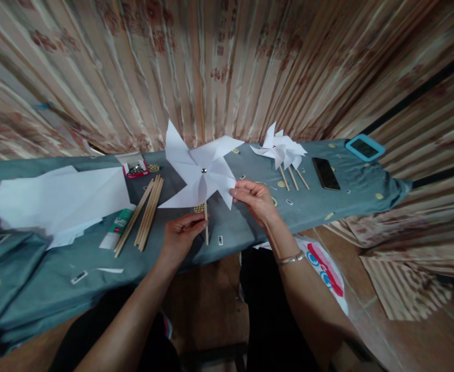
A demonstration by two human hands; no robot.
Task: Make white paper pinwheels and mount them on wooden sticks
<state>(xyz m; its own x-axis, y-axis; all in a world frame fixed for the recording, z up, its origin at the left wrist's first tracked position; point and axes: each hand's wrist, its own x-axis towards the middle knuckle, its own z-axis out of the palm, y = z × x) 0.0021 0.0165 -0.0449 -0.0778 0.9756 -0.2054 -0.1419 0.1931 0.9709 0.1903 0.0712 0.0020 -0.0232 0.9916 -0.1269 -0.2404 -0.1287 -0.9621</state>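
A white paper pinwheel (207, 181) with a shiny pin at its centre is held upright over the cloth in the middle of the view. My left hand (182, 235) pinches its thin wooden stick (206, 235) below the blades. With thumb and fingers, my right hand (253, 199) grips the edge of the right-hand blade. Left of the pinwheel lie several loose wooden sticks (149, 217) and a green and white glue stick (117, 227). A small red box (136, 168) holding metal pins stands open behind them.
White paper sheets (64, 196) cover the left of the cloth-covered table (242, 237). Several finished pinwheels (281, 150), a dark phone (326, 173) and a blue-framed device (365, 148) lie to the right. A pleated curtain (227, 67) hangs behind; a printed bag (325, 268) is on the floor.
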